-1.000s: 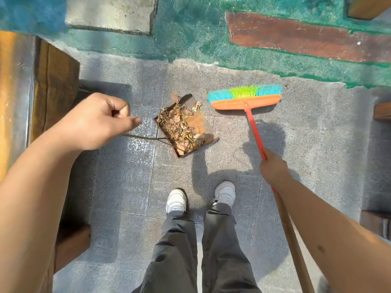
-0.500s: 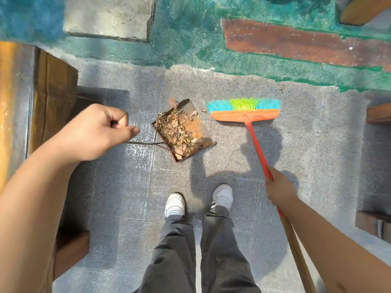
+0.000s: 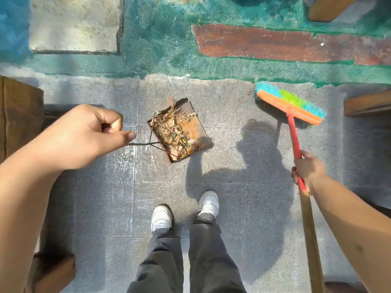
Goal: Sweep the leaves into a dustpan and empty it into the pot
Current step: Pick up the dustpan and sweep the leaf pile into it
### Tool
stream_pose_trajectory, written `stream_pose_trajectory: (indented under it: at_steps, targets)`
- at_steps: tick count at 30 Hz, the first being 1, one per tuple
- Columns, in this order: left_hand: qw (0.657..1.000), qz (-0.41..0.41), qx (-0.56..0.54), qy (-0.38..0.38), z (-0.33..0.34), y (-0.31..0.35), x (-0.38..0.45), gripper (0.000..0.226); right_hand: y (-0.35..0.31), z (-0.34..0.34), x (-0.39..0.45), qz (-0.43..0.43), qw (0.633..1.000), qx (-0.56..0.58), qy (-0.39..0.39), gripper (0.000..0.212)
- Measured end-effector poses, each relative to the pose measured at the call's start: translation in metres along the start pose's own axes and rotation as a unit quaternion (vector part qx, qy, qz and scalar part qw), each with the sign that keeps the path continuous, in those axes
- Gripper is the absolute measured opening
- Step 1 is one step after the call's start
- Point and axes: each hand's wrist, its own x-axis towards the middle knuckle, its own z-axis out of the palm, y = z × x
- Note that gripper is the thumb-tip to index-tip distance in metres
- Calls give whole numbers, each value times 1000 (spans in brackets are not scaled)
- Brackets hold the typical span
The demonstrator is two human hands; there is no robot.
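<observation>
Two bare hands were busy over the grey stone paving (image 3: pixel 105 197). Furthest left, the left hand (image 3: pixel 84 136) was curled into a fist, pinching the thin dark wire handle (image 3: pixel 143 143) between thumb and fingers. Just to the right of that hand, at the handle's far end, sat the rusty square metal dustpan (image 3: pixel 194 132), tilted cornerwise and heaped with dry brown leaves and twigs (image 3: pixel 173 132); I could not tell whether it rested on the paving. Below it stood the person's white sneakers (image 3: pixel 161 216) and dark grey trousers (image 3: pixel 186 261). Further right, well apart from the pan, the right hand (image 3: pixel 309 172) was wrapped round the red stick of the orange-headed broom with blue and green bristles (image 3: pixel 289 102), whose head slanted near the painted green ground (image 3: pixel 158 39).
</observation>
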Motion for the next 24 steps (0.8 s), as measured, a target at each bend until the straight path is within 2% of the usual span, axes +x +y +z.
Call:
stream_pose_trajectory:
  at_steps: [2,3,7,13,19,21,24]
  targets:
    - [1000,3,2,3,8,11,13,47,-7,-8,17,-12,1000,-8,11,27]
    - [1000,6,-1,1,13,17,22,44,-12,-10,28,-10,1000,1,14,25]
    - [1000,10,-5,-6,28,32,52,48,-33,-14,61,12,999,29,18,33]
    - [999,18,-28,-13,47,56,82,51,-28,-12,91,-15,997,-69,-5,28]
    - [999,13,-11,-30,66,75,95,43,5,-7,47,-82,968,-232,-44,41]
    - [1000,10,-11,-24,69,77,95,46,21,-6,27,-98,960,-251,-79,44]
    - [1000,-9,-17,-16,71,80,93,44,43,-13,0,-96,962,-220,-131,47]
